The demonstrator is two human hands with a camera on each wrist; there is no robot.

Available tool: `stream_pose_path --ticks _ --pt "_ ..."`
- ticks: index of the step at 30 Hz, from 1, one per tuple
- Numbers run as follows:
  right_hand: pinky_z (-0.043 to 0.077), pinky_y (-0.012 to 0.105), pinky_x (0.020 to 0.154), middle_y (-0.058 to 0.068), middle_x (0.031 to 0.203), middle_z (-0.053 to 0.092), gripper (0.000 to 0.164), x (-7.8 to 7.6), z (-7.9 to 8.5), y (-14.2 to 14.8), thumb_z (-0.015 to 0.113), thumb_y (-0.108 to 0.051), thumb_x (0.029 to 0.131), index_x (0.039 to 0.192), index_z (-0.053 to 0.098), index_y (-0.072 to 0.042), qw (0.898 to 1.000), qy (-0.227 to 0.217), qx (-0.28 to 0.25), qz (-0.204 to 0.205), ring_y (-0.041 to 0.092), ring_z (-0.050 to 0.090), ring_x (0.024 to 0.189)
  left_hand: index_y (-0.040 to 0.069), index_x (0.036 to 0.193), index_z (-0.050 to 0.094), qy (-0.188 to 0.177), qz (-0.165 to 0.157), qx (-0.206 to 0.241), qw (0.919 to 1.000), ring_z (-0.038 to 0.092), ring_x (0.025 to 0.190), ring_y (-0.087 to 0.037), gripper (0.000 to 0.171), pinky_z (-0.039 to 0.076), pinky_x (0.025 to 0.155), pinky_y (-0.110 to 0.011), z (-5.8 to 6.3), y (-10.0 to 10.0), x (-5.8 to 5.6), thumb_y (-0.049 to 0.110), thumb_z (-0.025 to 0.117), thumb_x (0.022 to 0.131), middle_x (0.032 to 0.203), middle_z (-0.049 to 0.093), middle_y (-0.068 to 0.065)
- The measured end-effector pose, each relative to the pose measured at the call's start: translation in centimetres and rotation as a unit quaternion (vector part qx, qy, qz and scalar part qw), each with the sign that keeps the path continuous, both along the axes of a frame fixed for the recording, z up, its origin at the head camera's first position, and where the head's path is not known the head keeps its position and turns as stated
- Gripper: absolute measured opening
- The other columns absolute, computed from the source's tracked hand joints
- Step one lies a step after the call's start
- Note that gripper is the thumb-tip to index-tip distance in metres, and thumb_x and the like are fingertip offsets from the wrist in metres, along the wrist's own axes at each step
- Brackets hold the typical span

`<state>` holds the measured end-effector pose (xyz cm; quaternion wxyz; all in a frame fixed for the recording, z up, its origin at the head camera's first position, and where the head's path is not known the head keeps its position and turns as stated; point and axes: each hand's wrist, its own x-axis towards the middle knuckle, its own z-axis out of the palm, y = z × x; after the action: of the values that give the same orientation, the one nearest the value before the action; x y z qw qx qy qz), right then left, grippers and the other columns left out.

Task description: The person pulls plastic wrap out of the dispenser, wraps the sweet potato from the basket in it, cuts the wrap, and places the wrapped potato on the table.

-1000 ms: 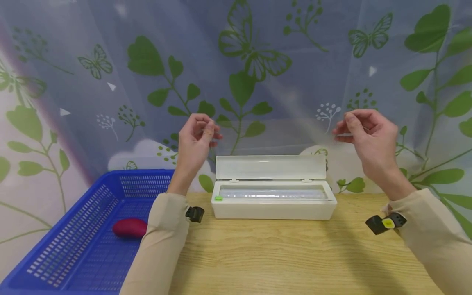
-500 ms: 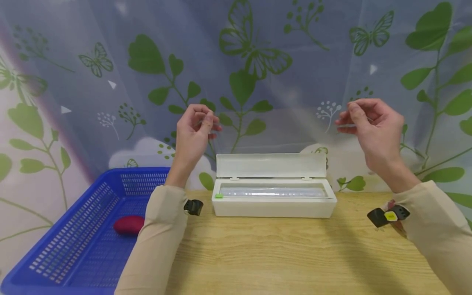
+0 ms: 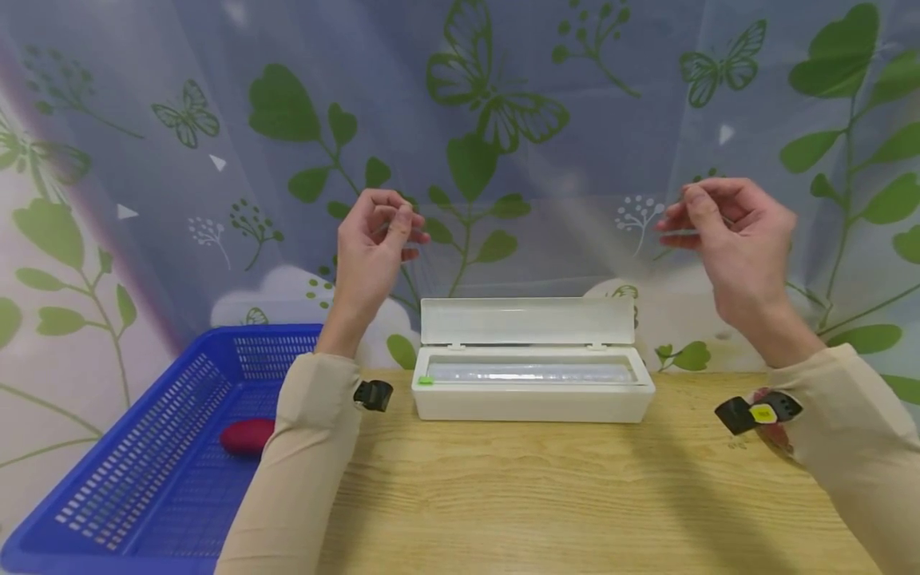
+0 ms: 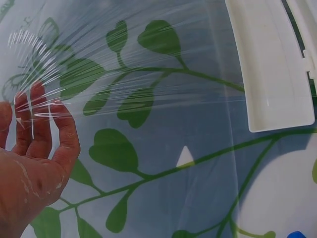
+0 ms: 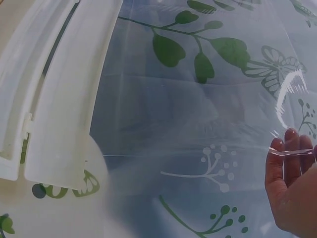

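Wooden table [image 3: 539, 495]: white box [image 3: 532, 406] crosswise, lid [image 3: 528, 321] rearward.

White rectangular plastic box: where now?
Head view: the white rectangular plastic box sits open on the wood-grain table, just right of centre, to the right of the blue perforated plastic basket.

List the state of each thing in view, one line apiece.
Clear film: creased, stretched
Left hand: holding film
Right hand: holding film
White box: upright, open
Lid: raised
Green tab: at box's left end
Blue basket: upright
Red object: lying in basket, partly hidden
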<state>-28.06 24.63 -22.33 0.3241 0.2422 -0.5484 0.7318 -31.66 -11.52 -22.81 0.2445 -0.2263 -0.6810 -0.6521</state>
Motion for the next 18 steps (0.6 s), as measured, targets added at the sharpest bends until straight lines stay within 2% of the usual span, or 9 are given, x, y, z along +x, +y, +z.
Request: stream_pose_path --ticks 3,8,12,16,18 --pt "0.063 0.028 0.067 0.012 0.082 0.075 0.016 0.0 0.2 -0.1 0.071 -0.001 0.093 0.103 0.067 0.01 1.0 0.004 -0.006 0.001 0.02 0.074 0.069 0.014 0.105 0.059 0.001 -0.003 0.005 1.0 0.071 0.081 -0.017 0.005 0.059 0.071 -0.029 0.2 -0.1 0.1 0.018 0.057 0.105 0.099 0.071 -0.014" --pt "0.063 0.028 0.067 0.013 0.082 0.074 0.016 0.1 0.5 -0.1 0.07 0.0 0.092 0.103 0.066 0.011 1.0 0.013 -0.014 0.007 0.021 0.074 0.069 0.015 0.104 0.06 0.005 0.001 0.005 1.0 0.071 0.08 -0.016 0.004 0.059 0.07 -0.03 0.5 -0.1 0.4 0.018 0.058 0.105 0.096 0.071 -0.008" --pt "0.063 0.03 0.068 0.014 0.082 0.074 0.017 0.4 0.7 0.0 0.071 0.0 0.092 0.103 0.066 0.012 1.0 0.014 -0.018 0.011 0.022 0.074 0.069 0.011 0.107 0.059 0.008 0.004 0.0 1.0 0.071 0.081 -0.015 0.008 0.059 0.07 -0.029 0.7 -0.2 0.6 0.019 0.058 0.105 0.095 0.072 -0.006" --pt "0.063 0.03 0.069 0.014 0.083 0.074 0.018 0.7 0.8 0.1 0.071 0.0 0.092 0.104 0.065 0.013 1.0 0.016 -0.013 0.011 0.023 0.074 0.07 0.014 0.106 0.059 0.01 0.007 -0.004 0.9999 0.071 0.083 -0.016 0.006 0.059 0.069 -0.027 0.7 -0.2 1.1 0.019 0.057 0.105 0.094 0.071 0.002" --pt "0.063 0.03 0.07 0.014 0.085 0.074 0.019 1.0 0.7 0.1 0.07 0.0 0.092 0.105 0.065 0.013 1.0 0.017 -0.007 0.011 0.022 0.074 0.071 0.014 0.106 0.058 0.012 0.008 -0.008 0.9999 0.071 0.084 -0.016 0.006 0.059 0.069 -0.027 0.6 -0.3 1.4 0.019 0.056 0.105 0.095 0.072 0.001"
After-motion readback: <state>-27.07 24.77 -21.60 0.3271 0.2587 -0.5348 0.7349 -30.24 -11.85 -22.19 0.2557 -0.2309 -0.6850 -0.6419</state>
